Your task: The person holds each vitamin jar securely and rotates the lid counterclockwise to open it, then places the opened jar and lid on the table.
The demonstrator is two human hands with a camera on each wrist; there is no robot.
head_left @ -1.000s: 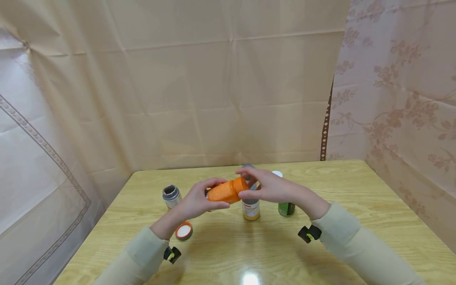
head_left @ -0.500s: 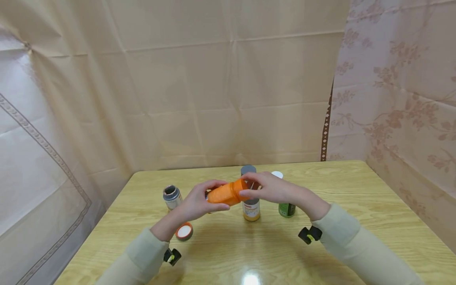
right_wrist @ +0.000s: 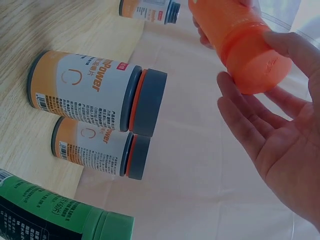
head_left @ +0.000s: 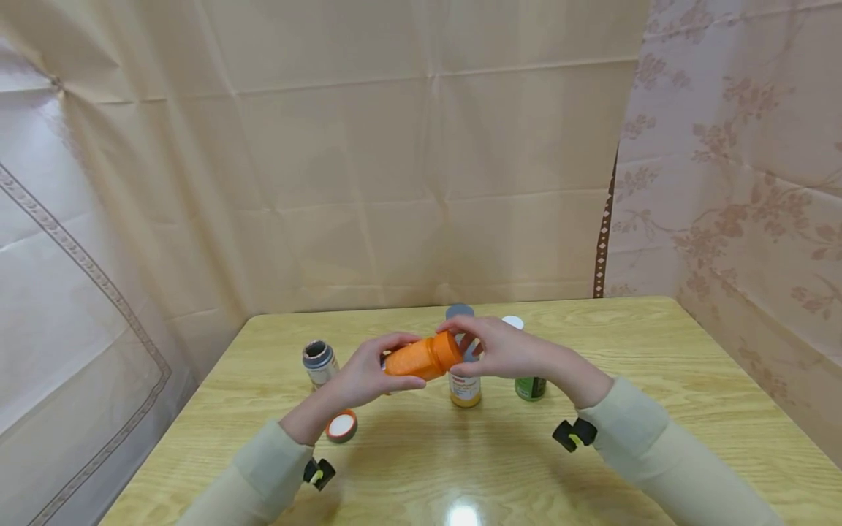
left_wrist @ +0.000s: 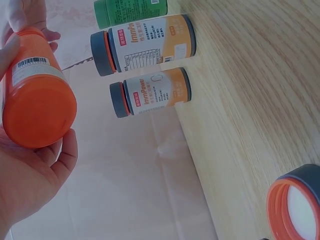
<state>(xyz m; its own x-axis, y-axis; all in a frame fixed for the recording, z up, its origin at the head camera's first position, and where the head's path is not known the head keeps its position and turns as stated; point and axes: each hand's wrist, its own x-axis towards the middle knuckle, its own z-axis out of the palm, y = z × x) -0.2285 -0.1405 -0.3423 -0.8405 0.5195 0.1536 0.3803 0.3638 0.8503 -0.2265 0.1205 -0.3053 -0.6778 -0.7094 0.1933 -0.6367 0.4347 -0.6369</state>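
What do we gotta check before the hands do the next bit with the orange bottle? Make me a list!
1. Left hand holding the orange bottle: ok.
2. Right hand touching the orange cap: ok.
3. Orange cap loosened: cannot tell; it looks seated on the bottle.
4. Orange bottle upright, so nothing might spill: not ok, it's tilted.
5. Open bottle covered: not ok; a loose lid lies on the table.

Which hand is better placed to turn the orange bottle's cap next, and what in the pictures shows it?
Probably the right hand: its fingers are at the edge of the orange cap. The left hand holds the orange bottle by its body, so it seems better suited to steadying it.
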